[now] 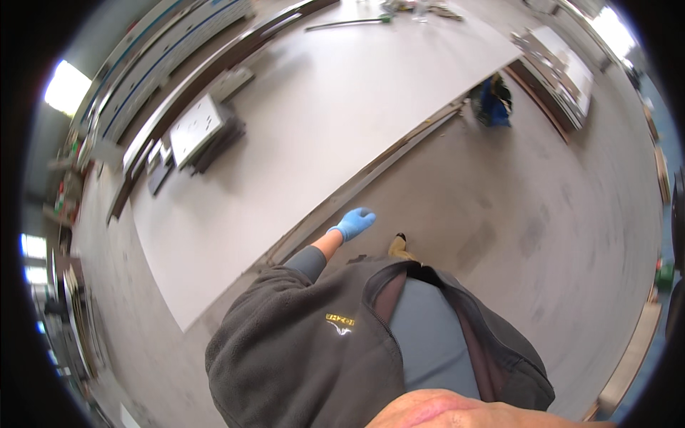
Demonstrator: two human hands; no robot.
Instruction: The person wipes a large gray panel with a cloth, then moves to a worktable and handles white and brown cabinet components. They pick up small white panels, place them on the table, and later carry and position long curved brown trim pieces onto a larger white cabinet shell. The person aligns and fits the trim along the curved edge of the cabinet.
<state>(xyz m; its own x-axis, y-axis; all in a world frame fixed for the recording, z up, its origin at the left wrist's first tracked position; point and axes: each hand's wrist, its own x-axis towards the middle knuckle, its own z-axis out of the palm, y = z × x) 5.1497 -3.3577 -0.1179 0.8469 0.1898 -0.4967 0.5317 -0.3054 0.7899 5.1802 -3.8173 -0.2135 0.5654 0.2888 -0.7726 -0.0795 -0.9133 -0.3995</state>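
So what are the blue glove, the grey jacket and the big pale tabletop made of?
The blue glove looks like thin, matte rubber, hugging the hand. The grey jacket seems to be soft fleece: it looks fuzzy. The big pale tabletop is smooth with little shine, maybe laminate or painted metal; I can't tell.

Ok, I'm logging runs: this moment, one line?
left hand: gloved, nothing visibly held, near pale tabletop; on tabletop: white-topped block; right hand: out of view

Pale table (307, 135) bears apparently stacked panels (194, 132).

The head-worn fisheye looks down over the jacket (307, 367).
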